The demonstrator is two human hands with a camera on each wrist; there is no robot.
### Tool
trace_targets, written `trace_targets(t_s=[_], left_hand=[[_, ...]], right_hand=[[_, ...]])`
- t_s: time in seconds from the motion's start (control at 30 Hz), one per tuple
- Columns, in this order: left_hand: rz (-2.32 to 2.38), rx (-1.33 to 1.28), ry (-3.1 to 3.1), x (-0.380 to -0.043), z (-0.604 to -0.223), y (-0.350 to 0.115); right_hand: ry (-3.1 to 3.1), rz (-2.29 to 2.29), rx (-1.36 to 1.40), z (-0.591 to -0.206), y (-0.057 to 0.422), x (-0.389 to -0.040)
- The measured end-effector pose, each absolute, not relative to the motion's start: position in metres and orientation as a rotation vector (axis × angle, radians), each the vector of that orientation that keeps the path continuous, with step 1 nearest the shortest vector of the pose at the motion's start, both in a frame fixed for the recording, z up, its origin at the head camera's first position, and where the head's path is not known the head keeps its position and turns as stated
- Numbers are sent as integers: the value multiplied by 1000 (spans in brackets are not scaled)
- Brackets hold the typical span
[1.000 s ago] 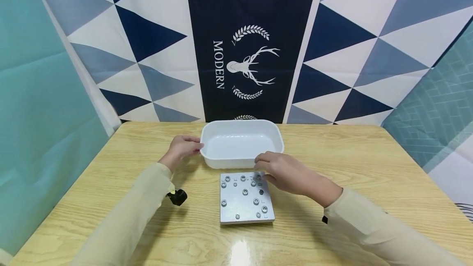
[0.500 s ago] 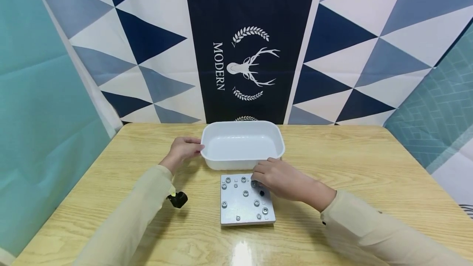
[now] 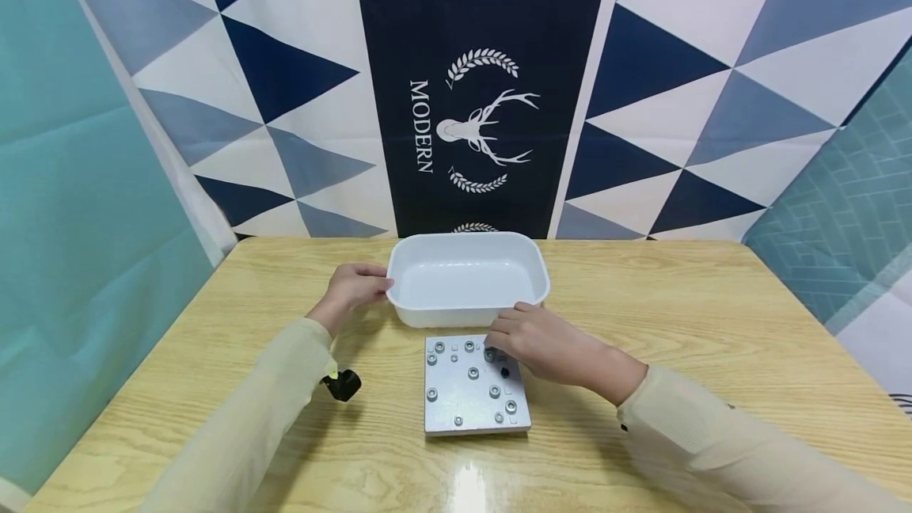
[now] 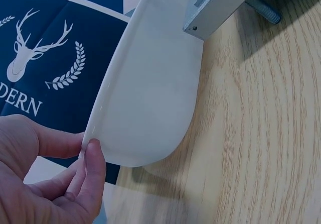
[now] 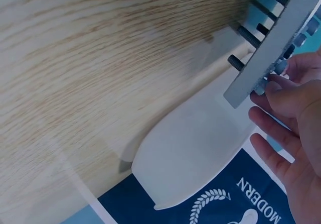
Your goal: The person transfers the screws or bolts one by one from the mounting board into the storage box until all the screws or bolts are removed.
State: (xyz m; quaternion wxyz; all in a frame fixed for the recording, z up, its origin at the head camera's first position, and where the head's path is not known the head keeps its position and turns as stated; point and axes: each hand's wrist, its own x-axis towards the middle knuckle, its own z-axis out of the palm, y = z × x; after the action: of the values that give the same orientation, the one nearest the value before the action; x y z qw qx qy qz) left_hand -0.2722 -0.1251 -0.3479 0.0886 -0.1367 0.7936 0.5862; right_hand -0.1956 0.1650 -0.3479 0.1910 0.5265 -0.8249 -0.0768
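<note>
My left hand (image 3: 351,285) pinches the left end of the white plastic basin (image 3: 442,317); in the left wrist view the thumb and fingers close on its rim (image 4: 89,133). In front of the basin sits a square metal plate (image 3: 463,398) fitted with several hex socket bolts (image 3: 473,374). At the plate's far right corner, my right hand (image 3: 539,341) pinches a bolt head (image 5: 260,87) between thumb and index finger, the other fingers loosely bent. Threaded bolt ends (image 5: 235,62) stick out of the plate's underside in the right wrist view.
Everything stands on a wood-grain table (image 3: 285,450). A patterned cloth (image 3: 477,101) hangs right behind the basin and table edge. A black wrist camera (image 3: 344,385) juts from the left sleeve (image 3: 271,394).
My right hand has come slightly down and left, from above the plate's far right corner to a bolt there, and closed on it. The left hand stays on the basin rim.
</note>
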Motion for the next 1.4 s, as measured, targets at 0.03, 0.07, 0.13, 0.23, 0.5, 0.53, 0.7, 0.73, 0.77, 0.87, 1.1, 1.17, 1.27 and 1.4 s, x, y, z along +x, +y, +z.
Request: trace_targets(t_s=[0.03, 0.07, 0.13, 0.23, 0.5, 0.53, 0.7, 0.73, 0.77, 0.87, 1.1, 1.17, 1.27, 1.4], left_hand=[[1744, -408, 2362, -272, -348, -125], [1743, -409, 2363, -273, -348, -125], [1738, -408, 2366, -273, -348, -125], [1734, -404, 2370, -273, -347, -125], [1710, -422, 2380, -271, -346, -125], [1712, -417, 2382, -271, -347, -125], [1725, -395, 2386, -271, -346, -125], [1730, -395, 2381, -271, -346, -125], [1734, -397, 2376, -270, -346, -125], [1744, -403, 2368, -270, -346, -126], [1754, -389, 2374, -270, -348, -127], [1757, -387, 2374, -270, -349, -127], [1762, -393, 2368, -271, -349, -128], [1772, -395, 2364, -271, -350, -128]], right_hand=[[-2307, -228, 1480, -348, 165, -196], [-2297, -241, 1480, -348, 165, -196], [-2281, -261, 1476, -348, 164, -197], [-2265, -283, 1471, -349, 163, -198], [-2263, -276, 1472, -348, 160, -201], [-2270, -273, 1470, -348, 160, -201], [-2275, -284, 1460, -346, 159, -200], [-2269, -294, 1458, -346, 159, -200], [-2263, -305, 1457, -346, 159, -200], [-2246, -336, 1455, -346, 159, -201], [-2247, -337, 1458, -346, 159, -201], [-2251, -323, 1461, -347, 159, -201], [-2256, -300, 1462, -347, 158, -201], [-2255, -290, 1456, -346, 158, -201]])
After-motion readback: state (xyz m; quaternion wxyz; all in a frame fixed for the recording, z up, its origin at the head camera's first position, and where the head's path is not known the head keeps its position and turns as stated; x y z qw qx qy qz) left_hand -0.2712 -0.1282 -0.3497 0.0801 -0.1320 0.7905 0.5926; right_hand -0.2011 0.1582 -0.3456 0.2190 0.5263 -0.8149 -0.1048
